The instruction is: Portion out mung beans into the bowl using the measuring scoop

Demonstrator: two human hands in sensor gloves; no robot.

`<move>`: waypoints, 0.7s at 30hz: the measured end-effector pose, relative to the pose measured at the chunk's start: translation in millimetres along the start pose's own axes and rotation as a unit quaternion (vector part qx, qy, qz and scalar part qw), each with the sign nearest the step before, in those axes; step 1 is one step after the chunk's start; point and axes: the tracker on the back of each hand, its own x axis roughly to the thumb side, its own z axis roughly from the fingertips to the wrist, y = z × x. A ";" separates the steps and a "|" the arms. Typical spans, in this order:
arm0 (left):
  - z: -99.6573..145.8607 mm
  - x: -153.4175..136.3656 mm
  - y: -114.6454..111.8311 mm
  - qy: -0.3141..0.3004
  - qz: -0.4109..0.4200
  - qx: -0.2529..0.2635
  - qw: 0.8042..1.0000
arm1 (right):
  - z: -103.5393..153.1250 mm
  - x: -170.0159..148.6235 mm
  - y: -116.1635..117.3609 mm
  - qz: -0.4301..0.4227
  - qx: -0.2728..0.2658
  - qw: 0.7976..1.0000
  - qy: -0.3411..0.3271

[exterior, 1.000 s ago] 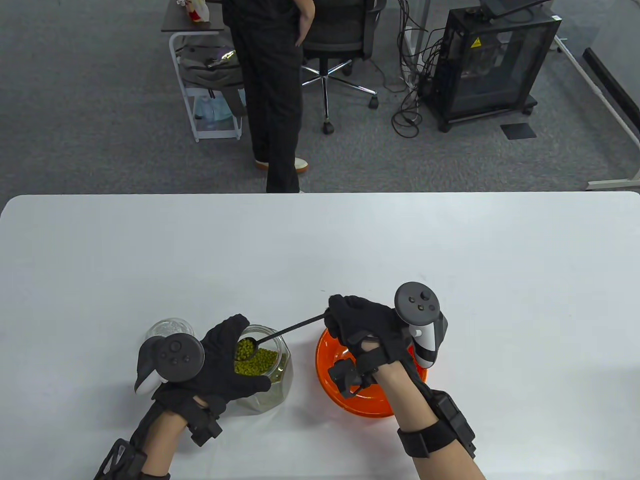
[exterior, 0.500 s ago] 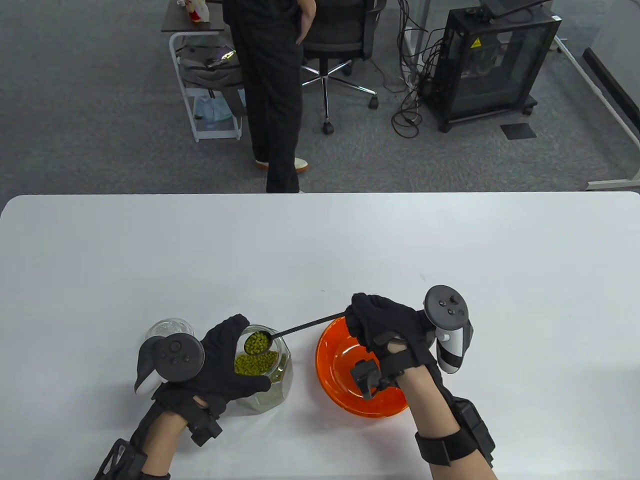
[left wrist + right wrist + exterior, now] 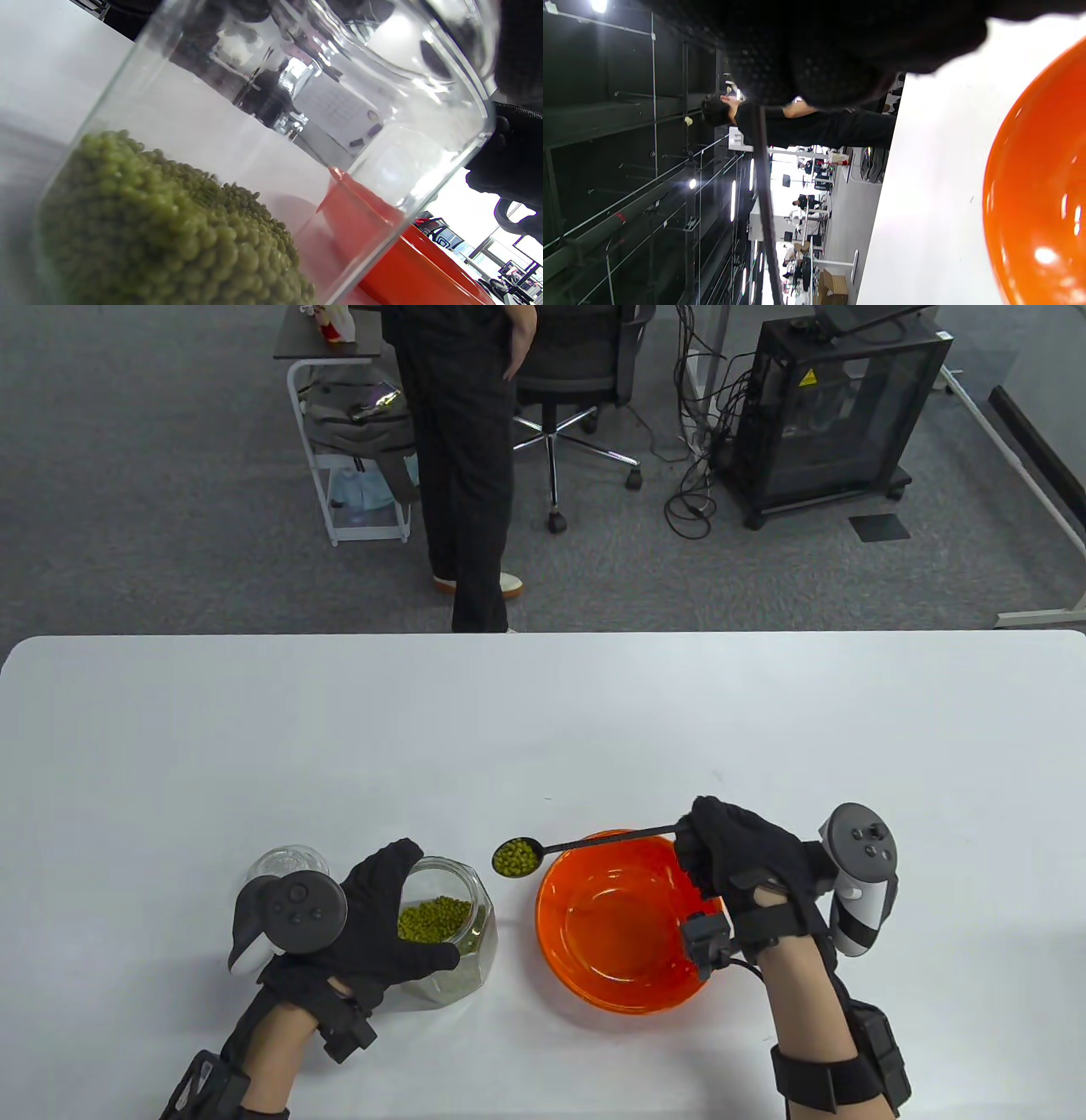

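My left hand (image 3: 377, 920) grips a clear glass jar (image 3: 454, 929) partly filled with green mung beans (image 3: 434, 918) near the table's front left. My right hand (image 3: 738, 853) pinches the end of a thin black measuring scoop (image 3: 594, 841). Its round cup (image 3: 516, 857), heaped with beans, hangs between the jar and the left rim of the orange bowl (image 3: 624, 976). No beans show in the bowl. In the left wrist view the jar (image 3: 428, 140) fills the frame with the beans (image 3: 161, 228) inside and the bowl (image 3: 407, 262) behind. The right wrist view shows the scoop's handle (image 3: 765, 199) and the bowl (image 3: 1039, 190).
A clear glass lid (image 3: 284, 861) lies left of the jar, behind my left hand. A person in black (image 3: 462, 466) stands just past the table's far edge (image 3: 543, 636), with an office chair (image 3: 577, 381) and a black cabinet (image 3: 831, 415) behind.
My right hand lifted the loaded scoop out of the jar and carried it right, up to the bowl's left rim. The left hand and jar stayed still.
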 end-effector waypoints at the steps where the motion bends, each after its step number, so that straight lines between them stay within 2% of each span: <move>1: 0.0 0.0 0.0 0.000 0.000 0.000 1.000 | -0.2 -3.1 -7.6 0.002 -0.003 1.000 0.004; 6: 0.0 -0.1 -0.1 0.000 0.001 0.000 1.000 | -1.8 -20.1 -34.5 0.000 -0.024 1.000 0.016; 11: 0.1 -0.4 -0.5 -0.001 0.003 0.000 1.000 | -2.2 -37.0 -51.6 -0.007 -0.041 0.999 0.027; 15: 0.0 -0.1 -0.3 -0.001 0.003 -0.001 1.000 | -3.0 -47.6 -59.3 -0.010 -0.051 0.998 0.036; 21: -0.1 -0.3 -0.2 -0.001 0.003 -0.001 1.000 | -4.0 -58.8 -61.6 0.049 -0.073 0.995 0.044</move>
